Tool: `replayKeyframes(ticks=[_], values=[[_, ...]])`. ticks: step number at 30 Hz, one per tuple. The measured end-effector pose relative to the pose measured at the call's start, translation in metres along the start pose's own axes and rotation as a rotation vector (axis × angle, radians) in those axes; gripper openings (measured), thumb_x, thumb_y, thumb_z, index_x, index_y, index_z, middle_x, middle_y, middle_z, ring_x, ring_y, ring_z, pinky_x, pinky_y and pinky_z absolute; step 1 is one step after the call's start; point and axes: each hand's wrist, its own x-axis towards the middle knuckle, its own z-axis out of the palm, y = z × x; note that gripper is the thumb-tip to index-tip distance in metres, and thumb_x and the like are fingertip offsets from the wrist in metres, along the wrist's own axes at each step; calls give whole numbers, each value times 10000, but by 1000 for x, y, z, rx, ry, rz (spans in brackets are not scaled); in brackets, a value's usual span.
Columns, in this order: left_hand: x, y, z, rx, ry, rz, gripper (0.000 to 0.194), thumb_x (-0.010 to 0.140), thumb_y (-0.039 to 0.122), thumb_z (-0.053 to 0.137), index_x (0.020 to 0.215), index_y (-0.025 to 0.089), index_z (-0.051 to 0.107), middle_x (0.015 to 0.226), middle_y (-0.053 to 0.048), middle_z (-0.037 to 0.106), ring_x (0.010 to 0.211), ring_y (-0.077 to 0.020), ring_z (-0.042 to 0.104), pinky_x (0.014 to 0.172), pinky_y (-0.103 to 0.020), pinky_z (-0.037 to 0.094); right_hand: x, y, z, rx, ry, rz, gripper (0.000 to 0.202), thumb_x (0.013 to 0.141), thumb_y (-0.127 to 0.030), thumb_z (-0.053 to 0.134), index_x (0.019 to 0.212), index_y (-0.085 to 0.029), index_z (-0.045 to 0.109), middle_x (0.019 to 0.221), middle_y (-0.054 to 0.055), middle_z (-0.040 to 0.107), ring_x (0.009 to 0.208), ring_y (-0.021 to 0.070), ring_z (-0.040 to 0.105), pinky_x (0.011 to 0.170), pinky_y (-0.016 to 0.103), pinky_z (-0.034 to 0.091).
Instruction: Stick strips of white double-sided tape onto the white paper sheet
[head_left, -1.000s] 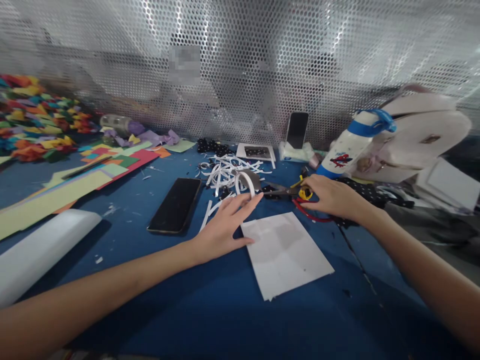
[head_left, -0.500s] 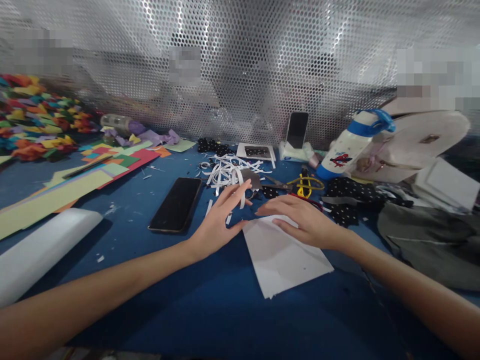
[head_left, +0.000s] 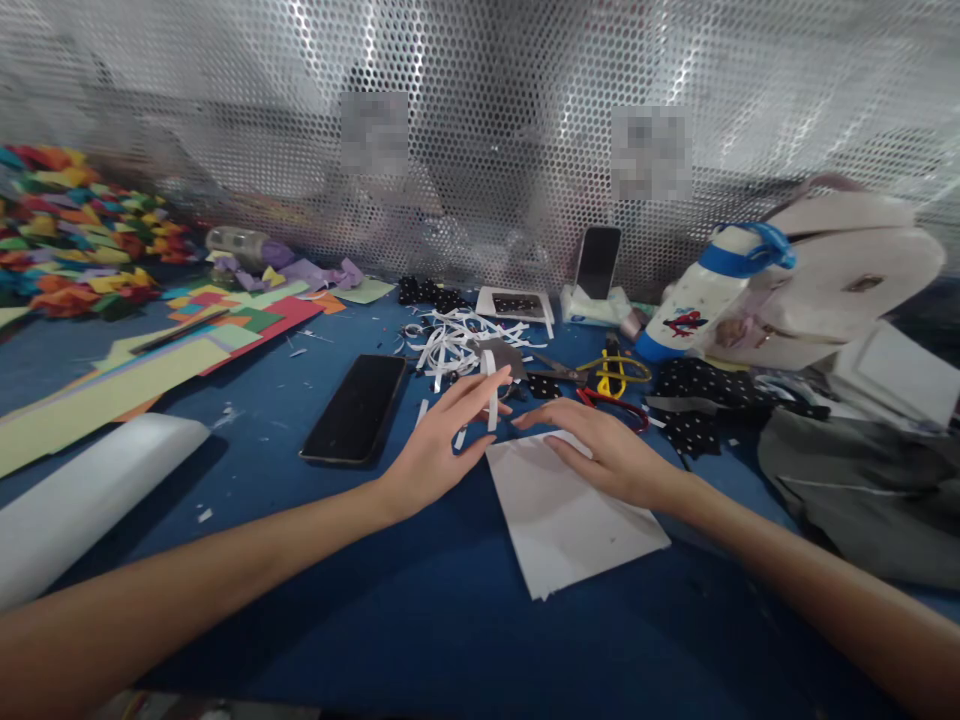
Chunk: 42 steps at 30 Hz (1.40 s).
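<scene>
While a square white paper sheet (head_left: 570, 540) is being partly covered, nothing is being cut

As far as can be judged, the narrow curled white paper strips (head_left: 450, 340) are already cut, because they are being seen loose in a heap beyond the hands. The sheet is being shown flat on the blue table (head_left: 420, 620), and on its visible part no attached piece is being seen; what is left to be done on it cannot be told.

The right hand (head_left: 619, 455) is being held palm down over the far part of the sheet, fingers loosely bent, with nothing being gripped; whether the paper is being touched is unclear. The left hand (head_left: 427, 465) is being held near the sheet's far left corner, its thumb apart from the forefinger. At its fingers a thin curved white band (head_left: 492, 410) is being shown, but whether it is being gripped cannot be told. The metal scissors with yellow handles (head_left: 580, 375) are being used by neither hand.
</scene>
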Motion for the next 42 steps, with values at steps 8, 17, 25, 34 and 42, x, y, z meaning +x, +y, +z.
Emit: replayKeyframes(ticks=[8, 17, 25, 34, 42], values=[[-3, 0, 2, 97, -41, 141, 599, 909, 121, 536, 1451, 301, 356, 1336, -78, 501, 1234, -217, 506, 1032, -401, 485, 4, -15, 13, 523, 40, 164, 219, 964, -308, 492, 1123, -212, 607, 1017, 55, 652, 782, 128, 603, 731, 289, 528], [-7, 5, 6, 123, -126, 253, 573, 945, 294, 550, 1471, 307, 323, 1377, -88, 503, 1276, -243, 478, 1065, -416, 436, 5, -19, 19, 682, 39, 146, 255, 945, -368, 521, 845, -175, 654, 777, 14, 642, 685, 107, 570, 659, 243, 492], [-4, 8, 4, 28, -7, 192, 561, 896, 318, 631, 1418, 273, 431, 1323, -85, 556, 1239, -230, 510, 1046, -378, 441, 4, -24, 18, 506, 190, 152, 73, 858, -239, 619, 906, -192, 646, 892, 25, 657, 733, 123, 600, 665, 260, 512], [-3, 10, 7, -14, -13, 159, 554, 886, 306, 642, 1404, 263, 452, 1323, -91, 554, 1237, -232, 508, 1056, -385, 430, 4, -26, 22, 275, 271, 56, 94, 878, -286, 629, 827, -211, 652, 793, 5, 646, 656, 123, 583, 604, 260, 478], [-3, 10, 7, -18, -28, 162, 564, 885, 274, 649, 1409, 276, 441, 1315, -88, 554, 1222, -217, 514, 1055, -375, 425, 0, -24, 15, -188, 246, -75, 242, 974, -270, 464, 824, -197, 640, 818, 33, 659, 744, 150, 608, 606, 258, 399]])
